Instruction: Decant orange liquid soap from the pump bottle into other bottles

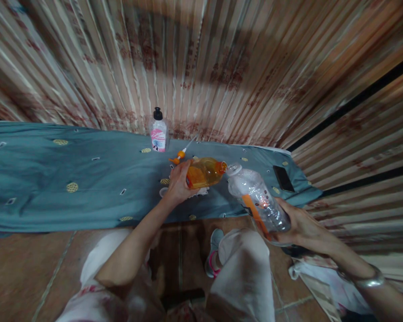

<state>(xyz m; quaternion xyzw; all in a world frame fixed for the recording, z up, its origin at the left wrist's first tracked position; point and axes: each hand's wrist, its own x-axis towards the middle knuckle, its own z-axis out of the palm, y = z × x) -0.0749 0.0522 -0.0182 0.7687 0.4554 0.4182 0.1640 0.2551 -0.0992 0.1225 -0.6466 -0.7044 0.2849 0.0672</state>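
My left hand (180,183) is wrapped round an orange see-through bottle (204,173), tipped nearly level with its mouth to the right. That mouth meets or almost touches the neck of a large clear plastic bottle (255,197); I cannot tell whether they touch. My right hand (293,226) grips the clear bottle near its base, and the bottle leans up to the left. An orange label strip shows on its side. Behind my left hand, an orange pump top (179,156) with a thin tube lies on the cloth. Part of a whitish item (203,191) shows beneath the orange bottle.
A clear bottle with a black cap and pink label (159,134) stands at the back of the blue-green cloth (97,179). Towards the right end lies a dark phone (283,178). A pleated curtain (188,67) hangs close behind. My knees are at the front edge, above a tiled floor.
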